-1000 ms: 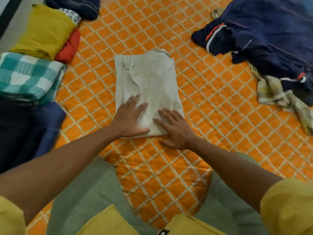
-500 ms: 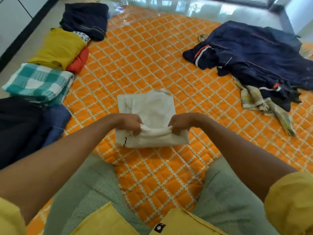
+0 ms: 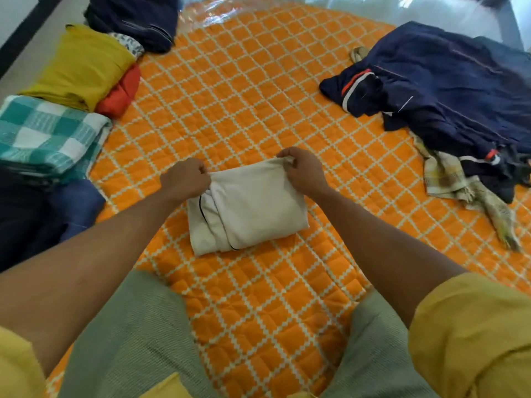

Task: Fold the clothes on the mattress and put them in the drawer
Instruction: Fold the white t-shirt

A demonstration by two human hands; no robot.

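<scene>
Fingers of the left hand [image 3: 184,179] and of the right hand [image 3: 304,170] are clamped on the far edge of the white garment [image 3: 250,208], one fist at each far corner. That garment lies folded to a compact rectangle on the orange quilted mattress [image 3: 244,96], its long axis running roughly left to right, far edge lifted slightly, a thin dark piping line visible at its left end. No label or writing can be read on it. To the left of the white garment sits a row of folded items: a teal checked cloth [image 3: 48,133], a yellow garment [image 3: 83,64] over a red one [image 3: 120,93], and dark pieces beyond. To its right, well apart, lies an unfolded navy garment [image 3: 445,90] resting on a pale checked cloth [image 3: 448,176]. Pale glossy floor [image 3: 316,8] borders the mattress at its far side.
</scene>
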